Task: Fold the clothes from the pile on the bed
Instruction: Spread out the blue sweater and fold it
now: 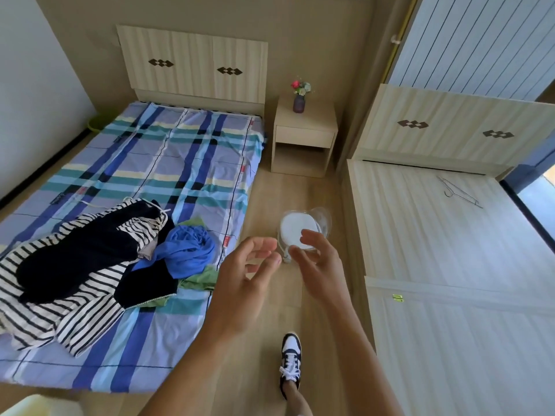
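Head view: pile (75, 250) lies at 9 o'clock on bed (186, 151); likely soft, light, limp fabric, so pinch a hem or shoulders. Left hand (249, 274) and right hand (318, 259) hover empty, fingers relaxed, just apart

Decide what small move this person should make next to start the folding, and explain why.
Probably reach the left hand leftward to the crumpled bright blue garment, the nearest piece of the pile of clothes. That hand and the right hand are both empty with relaxed fingers, held over the wooden floor. Nothing on the plaid-sheeted bed looks folded yet.
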